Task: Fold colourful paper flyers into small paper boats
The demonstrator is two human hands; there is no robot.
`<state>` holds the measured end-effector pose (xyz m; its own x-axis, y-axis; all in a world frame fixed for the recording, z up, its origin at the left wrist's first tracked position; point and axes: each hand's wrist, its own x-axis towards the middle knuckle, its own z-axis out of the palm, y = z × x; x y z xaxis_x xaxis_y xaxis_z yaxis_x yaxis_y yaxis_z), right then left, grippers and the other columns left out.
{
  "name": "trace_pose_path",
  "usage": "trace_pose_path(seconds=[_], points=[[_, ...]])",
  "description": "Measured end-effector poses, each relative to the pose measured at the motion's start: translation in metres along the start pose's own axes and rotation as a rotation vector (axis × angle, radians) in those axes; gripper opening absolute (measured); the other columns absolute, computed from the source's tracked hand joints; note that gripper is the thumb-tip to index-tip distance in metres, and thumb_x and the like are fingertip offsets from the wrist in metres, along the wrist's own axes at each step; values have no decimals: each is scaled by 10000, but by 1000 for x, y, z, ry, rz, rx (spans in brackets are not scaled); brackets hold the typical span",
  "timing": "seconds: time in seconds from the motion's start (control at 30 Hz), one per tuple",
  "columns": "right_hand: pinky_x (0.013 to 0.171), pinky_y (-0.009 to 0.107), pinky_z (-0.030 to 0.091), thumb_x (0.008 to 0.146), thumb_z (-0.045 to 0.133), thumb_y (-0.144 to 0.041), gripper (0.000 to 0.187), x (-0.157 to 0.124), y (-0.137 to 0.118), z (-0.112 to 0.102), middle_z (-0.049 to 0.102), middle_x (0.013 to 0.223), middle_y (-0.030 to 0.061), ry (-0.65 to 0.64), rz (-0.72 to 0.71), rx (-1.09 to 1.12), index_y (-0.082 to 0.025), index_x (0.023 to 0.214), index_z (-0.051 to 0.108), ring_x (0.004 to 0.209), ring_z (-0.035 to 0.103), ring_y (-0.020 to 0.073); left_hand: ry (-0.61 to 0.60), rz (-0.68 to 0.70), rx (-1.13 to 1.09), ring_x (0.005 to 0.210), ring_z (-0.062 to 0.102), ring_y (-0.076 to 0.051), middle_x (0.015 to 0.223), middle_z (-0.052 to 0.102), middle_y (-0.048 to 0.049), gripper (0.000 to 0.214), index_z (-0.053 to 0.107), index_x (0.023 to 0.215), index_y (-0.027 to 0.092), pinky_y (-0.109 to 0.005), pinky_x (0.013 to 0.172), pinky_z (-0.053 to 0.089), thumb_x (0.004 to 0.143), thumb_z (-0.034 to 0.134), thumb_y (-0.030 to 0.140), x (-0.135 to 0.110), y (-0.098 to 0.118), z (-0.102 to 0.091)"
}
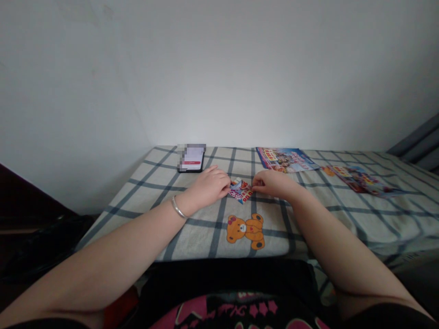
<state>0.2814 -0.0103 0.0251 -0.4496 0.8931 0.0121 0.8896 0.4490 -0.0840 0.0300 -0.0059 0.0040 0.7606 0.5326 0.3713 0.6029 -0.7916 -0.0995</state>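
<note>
A small folded piece of colourful printed paper (241,191) lies just above the checked cloth, its lower end coming to a point. My left hand (213,183), with a silver bangle at the wrist, pinches its left corner. At its right corner, the curled fingers of my right hand (270,183) grip the paper between thumb and fingertip. Several folds and a raised flap show at the top of the paper, though their exact shape is too small to make out.
A checked cloth (202,233) with a printed teddy bear (246,231) covers the surface. A phone (192,158) lies at the back left. Two printed leaflets, a nearer one (365,179) and a farther one (288,160), lie to the right. A white wall (240,82) stands behind.
</note>
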Motion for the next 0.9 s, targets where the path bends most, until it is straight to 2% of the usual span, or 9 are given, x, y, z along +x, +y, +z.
trace_pose_path(seconds=[0.23, 0.47, 0.6, 0.7, 0.8, 0.9], points=[[531, 269, 359, 883, 608, -390, 215, 1, -3, -2, 720, 777, 40, -63, 54, -2, -224, 820, 729, 654, 607, 168, 15, -16, -88, 921, 621, -203, 859, 678, -49, 139, 651, 798, 161, -372, 906, 466, 910, 586, 210, 2, -2, 0], [529, 266, 345, 894, 588, -419, 265, 2, 3, 2, 698, 745, 36, -71, 65, 16, -217, 750, 682, 636, 577, 159, 45, -30, -143, 976, 620, -216, 913, 685, -60, 120, 659, 812, 153, -384, 933, 475, 905, 623, 220, 0, -4, 6], [581, 263, 389, 827, 668, -337, 140, 1, 5, 6, 679, 829, 41, 64, -12, 93, -197, 823, 659, 683, 567, 157, 34, -34, -166, 983, 617, -212, 951, 688, -67, 90, 667, 852, 146, -379, 944, 473, 905, 634, 211, 0, -5, 6], [686, 264, 443, 810, 692, -285, 160, 2, 1, 8, 665, 950, 59, 194, -132, 201, -183, 931, 662, 778, 583, 156, 17, -33, -199, 982, 618, -207, 965, 690, -67, 79, 664, 859, 150, -371, 942, 473, 906, 636, 206, 0, -6, 6], [728, 266, 445, 879, 629, -281, 115, 4, -6, 9, 673, 908, 52, 194, -225, 245, -189, 909, 690, 806, 592, 159, 7, -28, -240, 984, 617, -200, 965, 687, -61, 84, 659, 873, 153, -359, 930, 476, 921, 617, 210, 1, -7, 8], [710, 268, 429, 937, 552, -308, 208, 8, -10, 12, 701, 867, 54, 184, -158, 224, -188, 879, 711, 793, 608, 164, 17, -30, -276, 959, 618, -193, 947, 679, -55, 101, 645, 854, 157, -345, 895, 484, 928, 603, 212, 2, -9, 11]])
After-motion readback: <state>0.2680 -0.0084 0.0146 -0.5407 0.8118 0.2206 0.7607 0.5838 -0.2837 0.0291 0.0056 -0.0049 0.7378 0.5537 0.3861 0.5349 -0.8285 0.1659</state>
